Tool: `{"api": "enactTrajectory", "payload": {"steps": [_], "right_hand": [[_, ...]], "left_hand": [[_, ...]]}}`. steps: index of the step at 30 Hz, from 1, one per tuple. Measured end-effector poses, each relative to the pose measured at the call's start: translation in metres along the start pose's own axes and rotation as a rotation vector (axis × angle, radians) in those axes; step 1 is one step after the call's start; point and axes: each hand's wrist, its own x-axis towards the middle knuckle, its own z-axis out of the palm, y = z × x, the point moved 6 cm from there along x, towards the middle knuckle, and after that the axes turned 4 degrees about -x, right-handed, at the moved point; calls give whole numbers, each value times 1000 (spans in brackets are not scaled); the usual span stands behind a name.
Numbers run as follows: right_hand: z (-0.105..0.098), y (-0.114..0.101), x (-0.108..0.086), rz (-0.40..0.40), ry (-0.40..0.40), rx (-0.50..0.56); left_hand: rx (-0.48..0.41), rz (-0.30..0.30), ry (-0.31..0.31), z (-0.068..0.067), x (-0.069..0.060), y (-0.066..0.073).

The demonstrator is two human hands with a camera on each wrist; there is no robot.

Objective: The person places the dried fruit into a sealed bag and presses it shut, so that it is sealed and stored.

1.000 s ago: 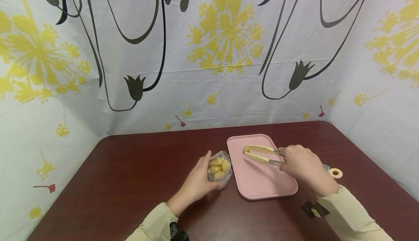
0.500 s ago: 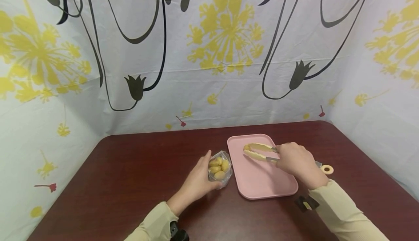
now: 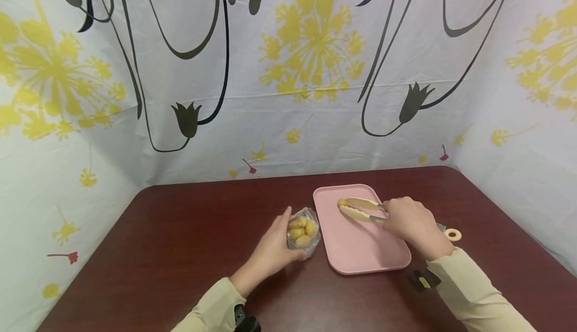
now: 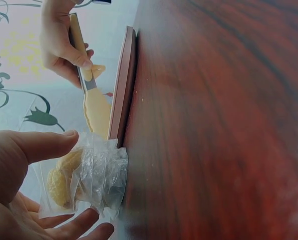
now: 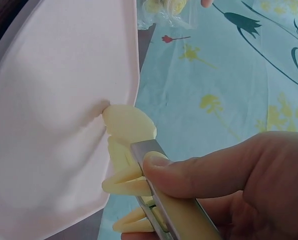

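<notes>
My left hand (image 3: 269, 253) holds a clear plastic bag (image 3: 309, 251) standing on the table, thumb and fingers curved round its sides. Several small yellow oval pieces (image 3: 297, 233) show in the bag's open top; in the left wrist view they look wrinkled. My right hand (image 3: 411, 223) grips metal tongs (image 3: 360, 215) with cream tips, the thumb lying along one arm in the right wrist view. The tips reach over the far left part of a pink tray (image 3: 356, 247). At them is one yellow piece (image 3: 342, 202); whether it touches the tray I cannot tell.
The tray lies on a dark red-brown table (image 3: 207, 232), just right of the bag. A ring-shaped cream handle end (image 3: 453, 235) of the tongs sticks out beyond my right hand. A patterned white cloth (image 3: 252, 86) hangs behind the table and at both sides.
My right hand has shifted a little left, then slightly back right, with the tongs. Their tips and the yellow piece have moved slightly right and away from me. My left hand and the bag stay put.
</notes>
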Motion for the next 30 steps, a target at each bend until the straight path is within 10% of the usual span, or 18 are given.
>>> {"api": "enactTrajectory", "payload": {"steps": [30], "right_hand": [[-29,-31,-35,-140,103,1]], "left_hand": [[2,20,18,-1,0,1]]}}
